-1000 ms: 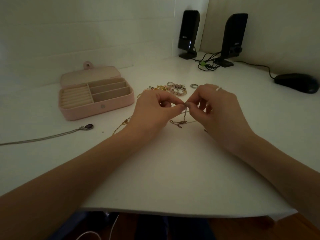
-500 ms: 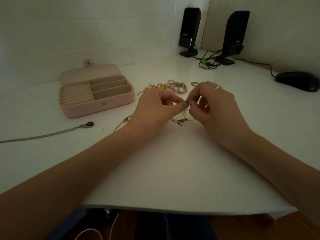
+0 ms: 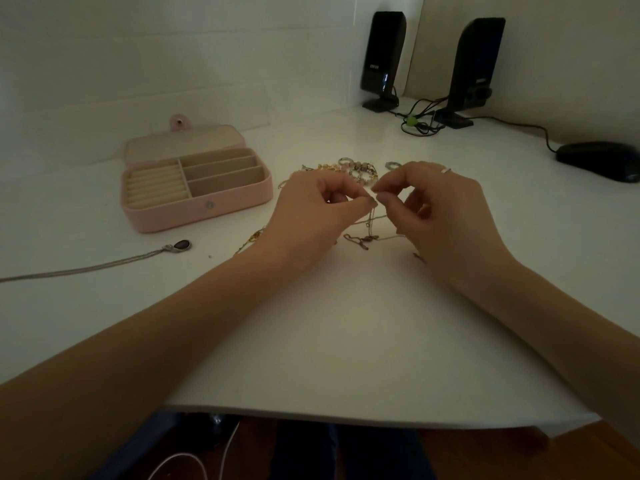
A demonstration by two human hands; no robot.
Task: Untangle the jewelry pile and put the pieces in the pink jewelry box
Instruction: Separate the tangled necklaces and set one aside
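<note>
My left hand (image 3: 313, 211) and my right hand (image 3: 438, 209) meet fingertip to fingertip above the desk, both pinching a thin tangled chain (image 3: 370, 230) that hangs down to the surface. Behind the hands lies the jewelry pile (image 3: 356, 169) of rings and beaded pieces. The pink jewelry box (image 3: 194, 188) stands open to the left, its compartments showing nothing inside. A silver necklace with a dark oval pendant (image 3: 180, 245) lies stretched out at the left. A gold chain (image 3: 251, 239) peeks out under my left wrist.
Two black speakers (image 3: 382, 60) with cables stand in the back corner. A black mouse (image 3: 599, 161) sits at the far right. The white desk's front edge (image 3: 346, 415) runs below my forearms.
Both hands have stayed together on the chain with small finger movements. The hanging chain has shifted slightly between them.
</note>
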